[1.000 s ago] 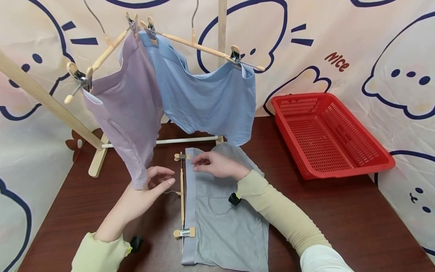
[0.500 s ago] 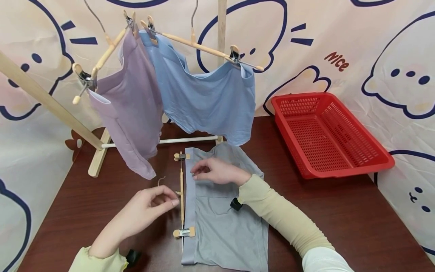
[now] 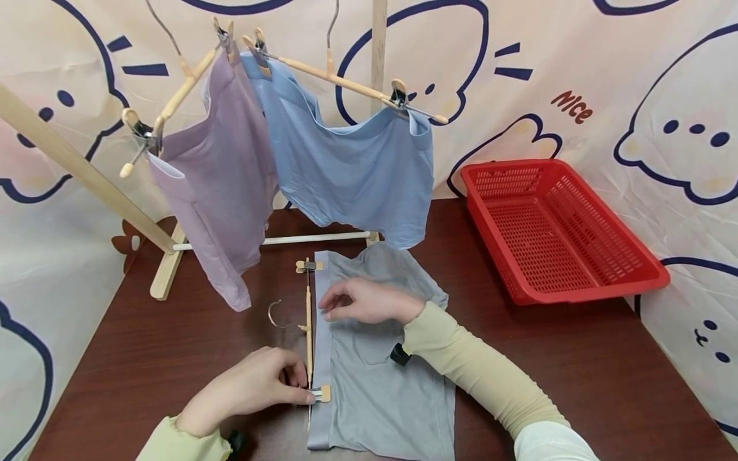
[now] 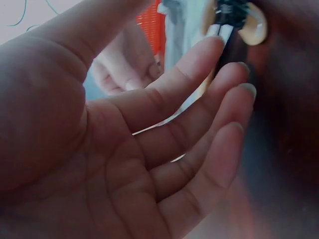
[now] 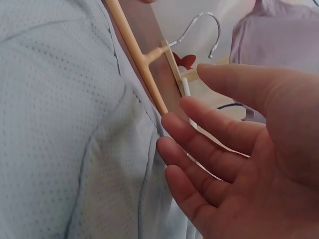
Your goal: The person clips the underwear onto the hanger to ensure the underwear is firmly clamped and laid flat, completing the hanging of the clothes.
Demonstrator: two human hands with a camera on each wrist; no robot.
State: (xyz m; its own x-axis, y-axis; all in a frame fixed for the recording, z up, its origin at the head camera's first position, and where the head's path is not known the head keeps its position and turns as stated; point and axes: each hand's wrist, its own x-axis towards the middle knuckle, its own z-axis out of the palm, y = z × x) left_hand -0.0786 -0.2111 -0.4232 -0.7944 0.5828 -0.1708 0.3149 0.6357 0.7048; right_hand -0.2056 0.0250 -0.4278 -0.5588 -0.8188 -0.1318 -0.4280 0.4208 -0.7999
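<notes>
Grey boxer briefs (image 3: 392, 384) lie flat on the table, waistband to the left. Along the waistband runs a clip hanger (image 3: 309, 307), its upper clip (image 3: 311, 266) and lower clip (image 3: 325, 393) over the band. My left hand (image 3: 248, 387) is at the lower clip, thumb tip against or just over its outer end. In the left wrist view that clip (image 4: 255, 29) sits just beyond the loosely bent fingers. Above the briefs, near the waistband, my right hand (image 3: 369, 302) hovers with relaxed fingers; the right wrist view shows nothing between thumb and fingers (image 5: 214, 159).
Purple boxer briefs (image 3: 225, 147) and blue boxer briefs (image 3: 352, 166) hang clipped on hangers at the wooden rack (image 3: 86, 173), above the table's back. A red plastic basket (image 3: 582, 296) stands on the right. The hanger's metal hook (image 3: 271, 314) points left.
My left hand has moved down and right, from beside the purple briefs to the lower clip. The purple briefs swung free. My right hand has shifted slightly down along the waistband.
</notes>
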